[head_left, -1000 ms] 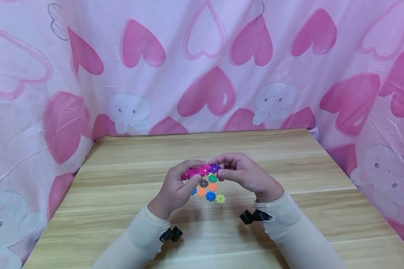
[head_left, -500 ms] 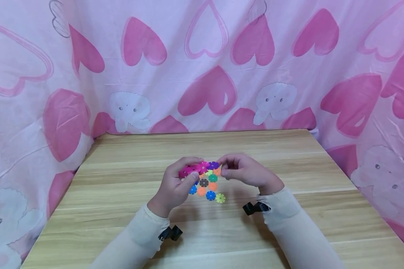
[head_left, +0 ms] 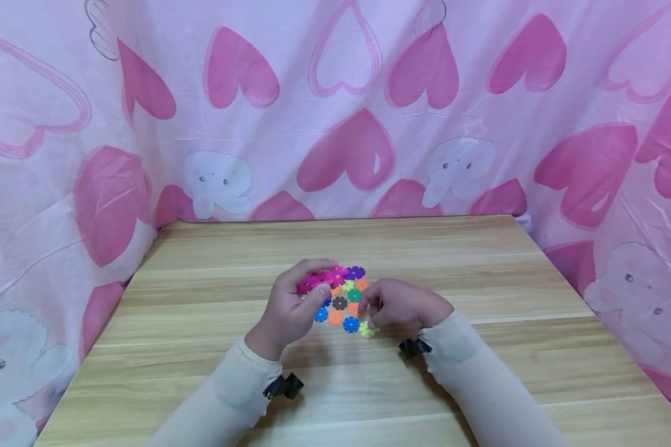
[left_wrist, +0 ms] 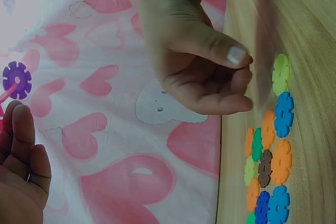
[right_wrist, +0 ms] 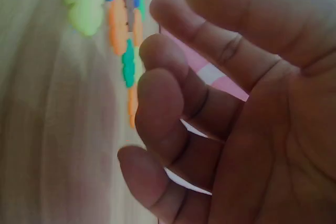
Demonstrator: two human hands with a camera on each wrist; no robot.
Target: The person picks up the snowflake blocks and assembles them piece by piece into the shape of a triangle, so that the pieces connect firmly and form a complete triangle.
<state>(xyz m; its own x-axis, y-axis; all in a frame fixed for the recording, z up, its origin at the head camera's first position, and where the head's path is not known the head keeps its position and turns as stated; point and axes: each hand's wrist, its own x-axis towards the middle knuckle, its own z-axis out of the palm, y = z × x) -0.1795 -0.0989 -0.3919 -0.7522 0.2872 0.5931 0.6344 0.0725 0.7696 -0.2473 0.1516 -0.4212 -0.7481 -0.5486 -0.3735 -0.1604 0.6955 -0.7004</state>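
In the head view my left hand [head_left: 288, 309] holds a joined row of pink snowflake discs [head_left: 315, 281] above the table. A purple snowflake disc [head_left: 355, 273] is attached at its right end; in the left wrist view this purple disc [left_wrist: 17, 81] stands beyond my left fingertips. My right hand [head_left: 405, 302] hovers over the right side of the loose discs with its fingers loosely bent and nothing between them. Nearest to it lies a yellow-green snowflake disc [head_left: 366, 329]. The right wrist view shows the right hand's fingers [right_wrist: 160, 106] apart from the discs.
Several loose snowflake discs lie flat on the wooden table [head_left: 212, 347], among them a blue disc [head_left: 351, 324], a brown disc [head_left: 340, 303] and a green disc [head_left: 355, 296]. A pink heart-patterned cloth [head_left: 246, 136] hangs behind the table and along both sides.
My right hand has let go of the purple disc and come down toward the yellow-green disc. The left hand keeps the pink row, shifted slightly left.
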